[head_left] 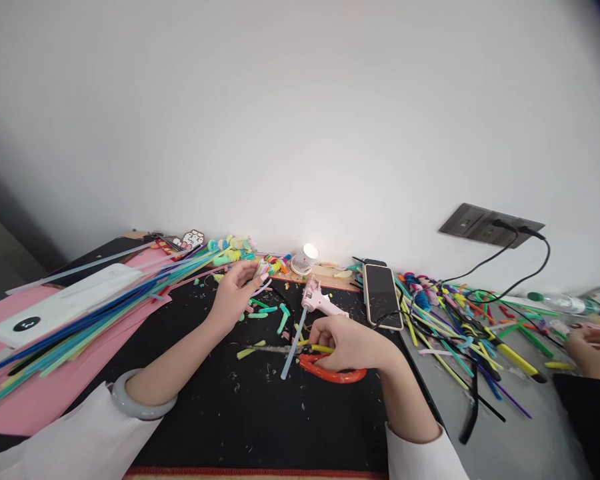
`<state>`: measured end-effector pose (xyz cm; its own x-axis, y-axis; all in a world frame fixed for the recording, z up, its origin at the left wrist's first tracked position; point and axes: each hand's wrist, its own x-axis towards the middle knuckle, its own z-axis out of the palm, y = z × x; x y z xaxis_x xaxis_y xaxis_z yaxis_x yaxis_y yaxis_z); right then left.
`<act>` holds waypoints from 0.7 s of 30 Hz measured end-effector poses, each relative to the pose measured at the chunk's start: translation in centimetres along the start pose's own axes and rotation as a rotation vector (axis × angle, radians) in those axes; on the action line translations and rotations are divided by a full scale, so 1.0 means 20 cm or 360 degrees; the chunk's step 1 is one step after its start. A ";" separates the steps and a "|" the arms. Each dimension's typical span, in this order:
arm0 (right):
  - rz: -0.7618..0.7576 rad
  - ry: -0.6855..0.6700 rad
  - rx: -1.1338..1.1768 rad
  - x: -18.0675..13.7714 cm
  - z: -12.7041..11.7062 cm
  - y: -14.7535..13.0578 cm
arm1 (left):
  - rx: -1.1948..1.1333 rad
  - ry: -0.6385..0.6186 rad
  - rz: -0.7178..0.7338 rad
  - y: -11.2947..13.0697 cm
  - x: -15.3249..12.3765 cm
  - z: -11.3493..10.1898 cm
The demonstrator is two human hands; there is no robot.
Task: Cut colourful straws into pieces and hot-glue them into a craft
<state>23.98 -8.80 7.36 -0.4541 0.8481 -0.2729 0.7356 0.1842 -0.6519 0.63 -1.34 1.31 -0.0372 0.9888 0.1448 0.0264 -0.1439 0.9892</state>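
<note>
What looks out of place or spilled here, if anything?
Just craft mess: green scraps lie loose on the black mat, and stems sprawl in a tangle on the right, below the sockets. They look odd only for lying in no order. I see no liquid spilled.

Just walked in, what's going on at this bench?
Someone's left hand pinches a small pastel piece above a black mat. Their right hand is at the red-handled scissors; how firmly it grips them is unclear. A pale pink glue gun lies between the hands, with short green pieces nearby. A phone lies to the right, and another person's hand shows at the far right edge.
</note>
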 end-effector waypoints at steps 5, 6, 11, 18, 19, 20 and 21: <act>-0.0014 -0.0431 0.0256 -0.03 -0.04 -0.02 | -0.0040 -0.0058 -0.0027 -0.01 0.01 0.00; -0.0039 -0.0514 0.0317 -0.04 -0.05 -0.02 | -0.0047 -0.0060 -0.0040 -0.01 0.01 -0.01; -0.0170 -0.0647 0.0781 -0.06 -0.10 0.00 | -0.0053 -0.0057 -0.0098 -0.01 0.01 -0.02; -0.0216 0.0549 0.1059 0.06 -0.02 0.03 | 0.0019 -0.0185 -0.0088 0.02 -0.01 0.00; -0.0233 0.0675 0.1004 0.09 0.00 0.05 | 0.0037 -0.0214 -0.0073 0.02 -0.01 0.01; -0.0275 0.0813 0.0938 0.12 0.02 0.07 | 0.0055 -0.0243 -0.0056 0.02 -0.01 0.01; -0.0310 0.0929 0.0851 0.15 0.03 0.09 | 0.0067 -0.0269 -0.0040 0.02 -0.02 0.02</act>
<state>23.62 -6.22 4.88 -0.1056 0.9747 0.1969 0.2640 0.2184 -0.9395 0.95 -1.69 1.71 0.1302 0.9852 0.1112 0.0696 -0.1209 0.9902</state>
